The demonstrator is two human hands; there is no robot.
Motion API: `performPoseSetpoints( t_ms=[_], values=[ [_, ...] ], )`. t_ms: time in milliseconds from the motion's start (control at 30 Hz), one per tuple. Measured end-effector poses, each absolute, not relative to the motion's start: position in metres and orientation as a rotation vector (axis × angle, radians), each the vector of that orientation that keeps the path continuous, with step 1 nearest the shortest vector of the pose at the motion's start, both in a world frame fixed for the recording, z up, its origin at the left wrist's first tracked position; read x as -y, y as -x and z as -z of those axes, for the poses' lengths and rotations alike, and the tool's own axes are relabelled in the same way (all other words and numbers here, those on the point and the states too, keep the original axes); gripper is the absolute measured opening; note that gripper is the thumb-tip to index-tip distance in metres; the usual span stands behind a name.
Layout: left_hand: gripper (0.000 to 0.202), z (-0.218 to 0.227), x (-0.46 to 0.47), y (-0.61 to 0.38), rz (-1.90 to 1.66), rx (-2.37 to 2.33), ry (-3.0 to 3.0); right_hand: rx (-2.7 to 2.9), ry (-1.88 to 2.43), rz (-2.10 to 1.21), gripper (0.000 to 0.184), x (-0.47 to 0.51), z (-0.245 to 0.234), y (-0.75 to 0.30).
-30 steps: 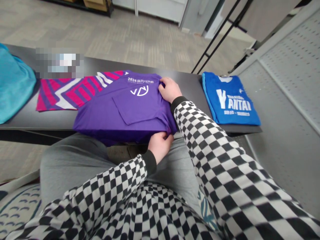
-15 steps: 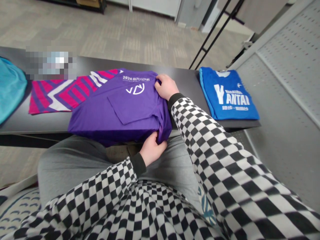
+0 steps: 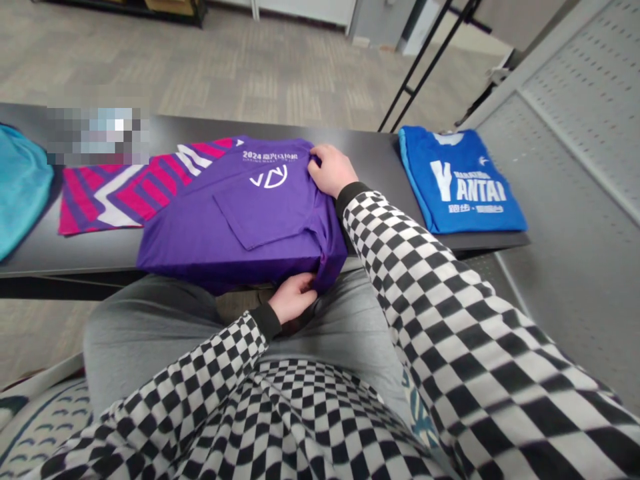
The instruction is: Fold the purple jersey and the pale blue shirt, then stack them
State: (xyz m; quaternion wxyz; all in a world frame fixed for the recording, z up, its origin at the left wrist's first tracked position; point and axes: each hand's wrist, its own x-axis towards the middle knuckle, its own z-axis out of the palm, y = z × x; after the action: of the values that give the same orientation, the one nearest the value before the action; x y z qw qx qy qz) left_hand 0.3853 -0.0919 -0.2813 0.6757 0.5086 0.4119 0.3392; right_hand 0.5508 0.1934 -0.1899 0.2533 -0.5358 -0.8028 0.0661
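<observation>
A purple T-shirt (image 3: 200,230) with white print on the chest and a pink-and-white patterned sleeve (image 3: 137,190) lies across the dark table, its lower part hanging over the near edge. My right hand (image 3: 333,171) pinches the shirt's far right edge, close to the printed lettering. Below, at the bunched near right hem, my left hand (image 3: 294,298) has thumb and fingers a little apart, with the fingertips against the cloth. Part of those fingers is hidden by the fabric.
On the right end of the table (image 3: 375,157) sits a folded blue shirt (image 3: 467,190) with white lettering. A turquoise cloth (image 3: 23,190) lies at the left, near a blurred-out item (image 3: 103,133). A grey perforated panel (image 3: 585,160) stands to the right.
My left hand has slid left and slightly down along the hem, its grip loosened. My right hand keeps its hold, and the purple T-shirt lies nearly as before. The view has shifted slightly.
</observation>
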Motion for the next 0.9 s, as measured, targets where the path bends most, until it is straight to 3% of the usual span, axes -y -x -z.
performPoseSetpoints(
  t_ms=[200,900],
  values=[
    [0.036,0.247,0.095,-0.406,-1.074,-1.041,-1.050,2.179,1.468,-0.156,0.048,-0.193,0.189,-0.551],
    [0.053,0.217,0.100,-0.385,-1.159,-1.191,-1.310,2.188,1.472,-0.152,0.053,-0.195,0.192,-0.551]
  ],
)
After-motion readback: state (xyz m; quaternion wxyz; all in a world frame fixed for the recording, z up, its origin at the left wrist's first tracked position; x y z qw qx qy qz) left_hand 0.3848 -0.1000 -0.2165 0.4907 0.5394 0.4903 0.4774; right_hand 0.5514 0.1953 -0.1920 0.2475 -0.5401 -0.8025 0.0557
